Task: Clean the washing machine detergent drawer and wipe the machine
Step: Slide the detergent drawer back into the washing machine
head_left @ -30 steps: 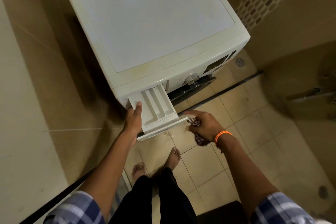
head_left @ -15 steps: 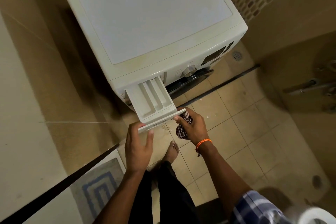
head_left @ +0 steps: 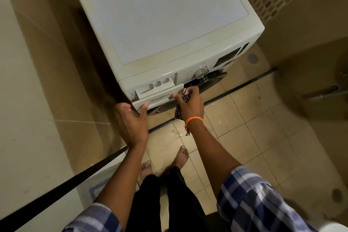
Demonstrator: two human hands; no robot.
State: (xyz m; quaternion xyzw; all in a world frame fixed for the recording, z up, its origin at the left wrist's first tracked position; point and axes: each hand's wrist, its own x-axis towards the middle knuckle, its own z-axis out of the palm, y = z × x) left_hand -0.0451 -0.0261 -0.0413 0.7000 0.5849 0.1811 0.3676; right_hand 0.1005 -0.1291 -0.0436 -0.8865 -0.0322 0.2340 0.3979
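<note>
While the detergent drawer (head_left: 160,93) stuck slightly out of the washing machine (head_left: 169,24), the open left hand (head_left: 131,120) touched its front's left end; the right hand (head_left: 190,102), gripping a checked cloth (head_left: 185,93), pressed the right end.

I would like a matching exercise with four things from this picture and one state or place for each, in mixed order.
Things:
1. detergent drawer
2. checked cloth
3. left hand
4. orange wristband

States or places:
A. round the right wrist
B. fingers spread, thumb at the drawer front
C. almost pushed in
D. bunched in the right hand

Pairs: 1-C, 2-D, 3-B, 4-A
</note>
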